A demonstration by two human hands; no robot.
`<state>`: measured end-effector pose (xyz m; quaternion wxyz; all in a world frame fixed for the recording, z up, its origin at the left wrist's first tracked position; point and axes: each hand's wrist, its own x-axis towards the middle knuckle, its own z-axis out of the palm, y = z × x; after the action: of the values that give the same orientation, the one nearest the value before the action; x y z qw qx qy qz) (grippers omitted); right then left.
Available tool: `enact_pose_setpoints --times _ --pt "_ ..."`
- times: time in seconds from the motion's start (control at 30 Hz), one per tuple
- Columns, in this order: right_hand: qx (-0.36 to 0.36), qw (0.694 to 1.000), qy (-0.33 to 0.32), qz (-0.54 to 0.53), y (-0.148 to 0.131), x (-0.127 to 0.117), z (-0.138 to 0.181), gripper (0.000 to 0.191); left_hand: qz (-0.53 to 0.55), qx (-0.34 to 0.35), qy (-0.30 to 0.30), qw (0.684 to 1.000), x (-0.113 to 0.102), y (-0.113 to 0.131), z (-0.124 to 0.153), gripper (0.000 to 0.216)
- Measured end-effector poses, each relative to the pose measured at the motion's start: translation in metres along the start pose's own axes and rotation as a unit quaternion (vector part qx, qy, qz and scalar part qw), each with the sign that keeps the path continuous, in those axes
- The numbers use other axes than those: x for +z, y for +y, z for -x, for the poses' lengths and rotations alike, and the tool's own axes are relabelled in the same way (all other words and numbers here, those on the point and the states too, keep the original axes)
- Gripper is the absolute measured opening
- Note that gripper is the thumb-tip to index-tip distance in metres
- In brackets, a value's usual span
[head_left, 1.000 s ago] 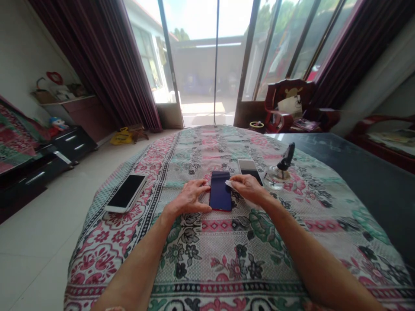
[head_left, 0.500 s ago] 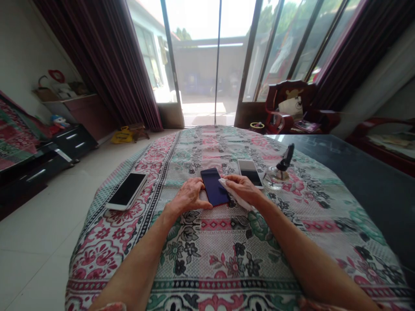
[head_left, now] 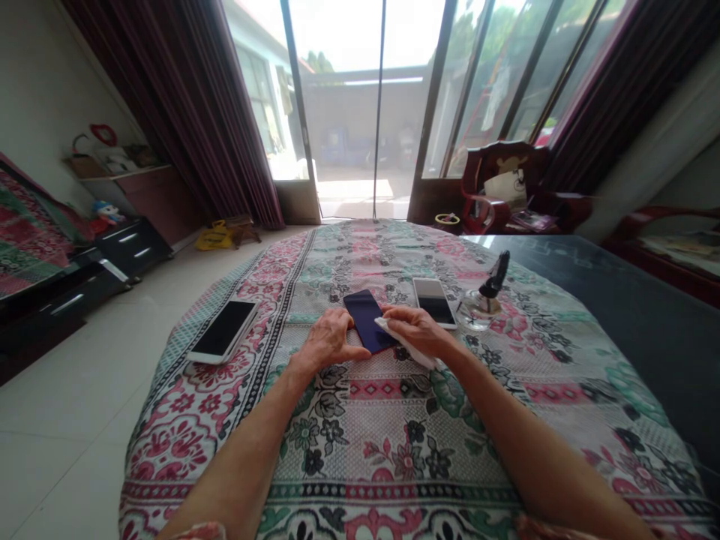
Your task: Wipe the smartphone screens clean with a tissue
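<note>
A dark smartphone (head_left: 367,319) with a reddish edge lies screen up on the patterned tablecloth (head_left: 382,442), slightly turned. My left hand (head_left: 331,337) grips it along the left side, fingers at the upper edge and thumb at the lower corner. In my right hand (head_left: 419,330) is a white wiping cloth (head_left: 413,354), pinched and pressed against the right part of the screen. Part of the cloth hangs below the palm. Just beyond my right hand lies a white smartphone (head_left: 434,302), its near end close to my knuckles.
A larger white phone (head_left: 223,332) lies at the left of the table. To the right stands a clear spray bottle (head_left: 480,304) with a black nozzle. A dark table (head_left: 585,300) adjoins on the right, and a wooden chair (head_left: 506,187) holds a bag behind.
My right hand has shifted slightly left and down over the screen with the cloth. The dark phone is tilted a little more to the left.
</note>
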<state>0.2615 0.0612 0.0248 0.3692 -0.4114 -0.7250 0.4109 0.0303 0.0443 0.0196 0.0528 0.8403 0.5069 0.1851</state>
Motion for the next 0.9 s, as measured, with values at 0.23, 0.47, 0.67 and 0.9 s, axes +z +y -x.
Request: enact_pose_setpoints --times 0.23,0.47,0.67,0.9 --pt "-0.049 0.977 0.063 0.195 -0.006 -0.007 0.019 0.019 -0.012 -0.014 0.042 0.999 0.006 0.008 0.000 0.062" --pt "-0.082 0.947 0.111 0.291 0.002 0.015 0.041 0.016 -0.008 -0.012 0.069 0.998 0.015 0.005 -0.002 0.062" --pt "-0.077 0.933 0.087 0.340 -0.005 0.020 0.043 0.017 0.010 -0.008 0.072 0.997 0.015 0.003 -0.001 0.058" --pt "-0.043 0.919 0.079 0.384 -0.009 0.026 0.043 0.022 0.003 -0.022 0.065 0.998 0.015 0.007 -0.002 0.058"
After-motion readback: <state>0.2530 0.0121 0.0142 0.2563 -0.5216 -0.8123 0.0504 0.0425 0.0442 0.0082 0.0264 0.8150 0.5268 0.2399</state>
